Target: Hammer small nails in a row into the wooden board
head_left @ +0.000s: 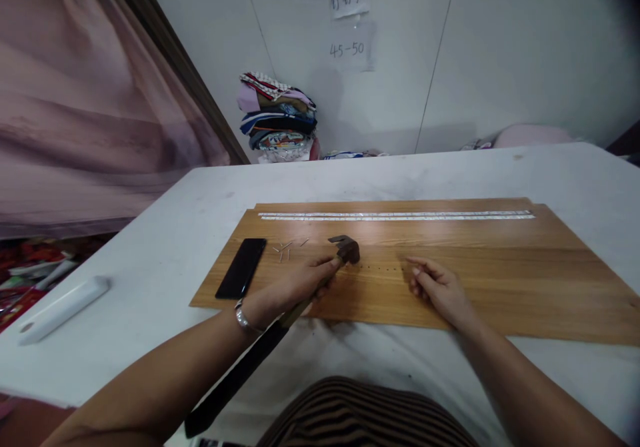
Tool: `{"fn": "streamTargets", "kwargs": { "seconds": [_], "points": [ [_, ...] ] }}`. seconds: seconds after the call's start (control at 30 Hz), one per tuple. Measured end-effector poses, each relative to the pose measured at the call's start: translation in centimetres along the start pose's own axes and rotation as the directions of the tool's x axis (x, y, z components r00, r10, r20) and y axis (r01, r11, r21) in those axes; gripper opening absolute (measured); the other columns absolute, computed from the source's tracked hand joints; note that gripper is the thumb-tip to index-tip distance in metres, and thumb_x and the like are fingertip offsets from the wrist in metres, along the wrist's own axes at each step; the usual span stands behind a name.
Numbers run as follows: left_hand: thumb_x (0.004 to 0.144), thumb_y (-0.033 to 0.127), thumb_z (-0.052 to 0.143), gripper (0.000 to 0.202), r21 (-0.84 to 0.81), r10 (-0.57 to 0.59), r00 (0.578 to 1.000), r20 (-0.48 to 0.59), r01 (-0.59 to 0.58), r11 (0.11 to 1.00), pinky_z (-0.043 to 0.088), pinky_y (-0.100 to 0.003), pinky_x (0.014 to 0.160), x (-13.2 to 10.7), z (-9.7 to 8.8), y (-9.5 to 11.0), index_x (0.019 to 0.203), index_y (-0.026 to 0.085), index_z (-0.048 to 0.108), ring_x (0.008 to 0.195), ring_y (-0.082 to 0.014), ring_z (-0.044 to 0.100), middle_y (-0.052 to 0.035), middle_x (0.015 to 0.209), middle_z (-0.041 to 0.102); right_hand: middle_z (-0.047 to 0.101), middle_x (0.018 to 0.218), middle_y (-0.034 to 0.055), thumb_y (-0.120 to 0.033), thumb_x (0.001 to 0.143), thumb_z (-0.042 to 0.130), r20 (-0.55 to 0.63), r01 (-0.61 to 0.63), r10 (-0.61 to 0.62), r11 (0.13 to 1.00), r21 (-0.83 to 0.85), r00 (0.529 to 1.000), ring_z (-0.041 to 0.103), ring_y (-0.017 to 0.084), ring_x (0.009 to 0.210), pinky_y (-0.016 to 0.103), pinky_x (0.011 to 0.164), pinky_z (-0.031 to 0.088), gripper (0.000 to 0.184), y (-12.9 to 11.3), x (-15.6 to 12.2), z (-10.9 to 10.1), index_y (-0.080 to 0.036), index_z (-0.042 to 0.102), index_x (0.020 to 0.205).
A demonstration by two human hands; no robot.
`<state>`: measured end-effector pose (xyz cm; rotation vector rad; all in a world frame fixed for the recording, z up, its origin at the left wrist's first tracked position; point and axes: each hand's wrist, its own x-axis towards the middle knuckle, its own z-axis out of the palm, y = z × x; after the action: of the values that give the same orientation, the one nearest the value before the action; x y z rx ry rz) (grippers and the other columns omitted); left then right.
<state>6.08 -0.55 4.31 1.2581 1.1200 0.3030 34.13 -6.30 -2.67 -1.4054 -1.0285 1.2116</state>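
My left hand (295, 285) is wrapped round the neck of a hammer (345, 249), just behind its dark head, which rests on a wooden board (500, 280). The hammer's long handle runs back under my left forearm toward me. My right hand (437, 285) lies on the board to the right of the hammer head, fingers loosely curled with thumb and forefinger close together; whether it holds anything is too small to see. A short row of tiny nail heads (380, 268) dots the board between the two hands. Several loose nails (287, 248) lie left of the hammer head.
A black phone (241, 267) lies on the board's left end. A measuring tape (395, 216) runs along its far edge. The board sits on a white table (165, 247), with a white bar-shaped object (63, 308) at its left edge. Folded clothes (277, 117) are stacked against the wall.
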Motion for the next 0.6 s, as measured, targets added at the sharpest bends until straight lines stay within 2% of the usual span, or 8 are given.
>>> {"fn": "streamTargets", "kwargs": {
  "seconds": [0.2,0.4,0.6],
  "points": [
    [0.087,0.057,0.05,0.042,0.038,-0.054,0.998,-0.036,0.055,0.998,0.029,-0.02,0.044,0.3,-0.1,-0.3,0.099,0.018,0.057,0.051,-0.0055,0.04,0.0018,0.073,0.05,0.056,0.055,-0.002,-0.046,0.071,0.065,-0.013,-0.028,0.028,0.999,0.021,1.0,0.048,0.011,0.047,0.023,0.044,0.035,0.049,0.0,0.0,0.1,-0.015,0.068,0.108],
    [0.088,0.054,0.049,0.039,0.011,-0.016,1.0,-0.002,0.016,1.0,0.027,-0.019,0.043,-0.1,0.1,0.4,0.101,0.018,0.055,0.048,-0.0049,0.038,0.0041,0.067,0.047,0.056,0.056,-0.0023,-0.046,0.073,0.065,0.005,-0.041,0.041,0.999,0.035,0.999,0.047,0.01,0.047,0.023,0.044,0.033,0.051,0.6,0.1,-0.1,-0.013,0.066,0.112],
    [0.089,0.054,0.048,0.039,0.046,-0.004,1.0,-0.03,0.005,0.999,0.027,-0.02,0.043,-0.2,0.3,0.5,0.1,0.018,0.056,0.05,-0.0054,0.038,0.0036,0.068,0.047,0.056,0.056,-0.0024,-0.046,0.073,0.064,0.01,-0.034,0.033,0.999,0.038,0.999,0.048,0.011,0.048,0.023,0.045,0.033,0.052,0.8,0.2,-0.1,-0.014,0.065,0.113]
  ]
}}
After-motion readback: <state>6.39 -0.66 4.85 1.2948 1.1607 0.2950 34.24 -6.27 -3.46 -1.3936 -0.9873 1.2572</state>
